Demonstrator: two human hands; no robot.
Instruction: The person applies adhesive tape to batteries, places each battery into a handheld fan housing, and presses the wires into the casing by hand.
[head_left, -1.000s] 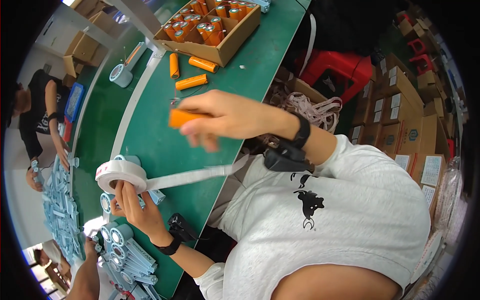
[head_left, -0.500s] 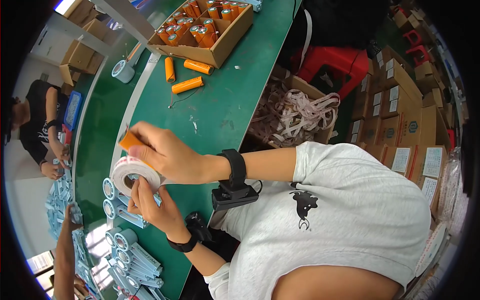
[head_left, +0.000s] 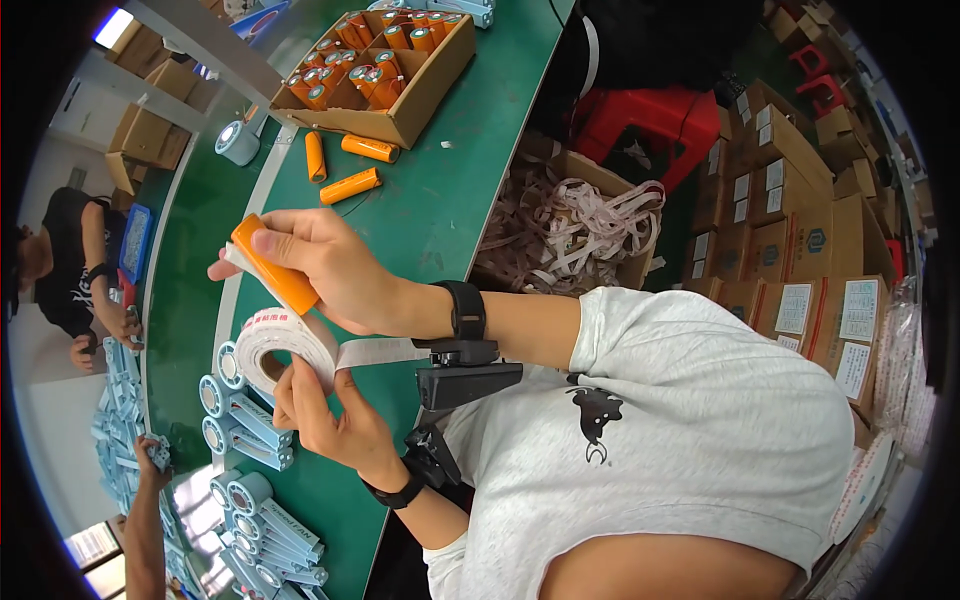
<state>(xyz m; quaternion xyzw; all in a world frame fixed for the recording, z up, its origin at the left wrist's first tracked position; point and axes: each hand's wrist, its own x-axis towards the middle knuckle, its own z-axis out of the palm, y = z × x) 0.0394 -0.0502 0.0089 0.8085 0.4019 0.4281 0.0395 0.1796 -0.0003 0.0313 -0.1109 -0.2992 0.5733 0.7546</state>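
Orange cylinder: orange cylinder (head_left: 275,264) held up above the green counter (head_left: 440,190), tilted, its upper end toward the far left; a white strip lies along its left side.
Right hand: right hand (head_left: 325,265) closed around the orange cylinder, thumb on top near its upper end, fingers wrapped behind; black wristband on that wrist.
Tape roll: white tape roll (head_left: 280,345) just below the orange cylinder, nearly touching it; a loose white strip runs from the roll toward the person's chest.
Left hand: left hand (head_left: 330,415) grips the tape roll from beneath, fingertips on its near face and rim; black band on the wrist.
Loose cylinders: three more orange cylinders (head_left: 350,185) lie on the counter beyond the held one, apart from one another.
Cardboard box: open cardboard box (head_left: 425,85) farther beyond the held cylinder, packed with upright orange cylinders.
Blue-and-white spools: row of spools (head_left: 245,420) on the counter left of and below the tape roll.
Scrap carton: carton of tangled pale strips (head_left: 570,225) to the right of the held cylinder, off the counter edge.
Other people: a person in black (head_left: 75,270) at far left; another hand (head_left: 150,455) at lower left.
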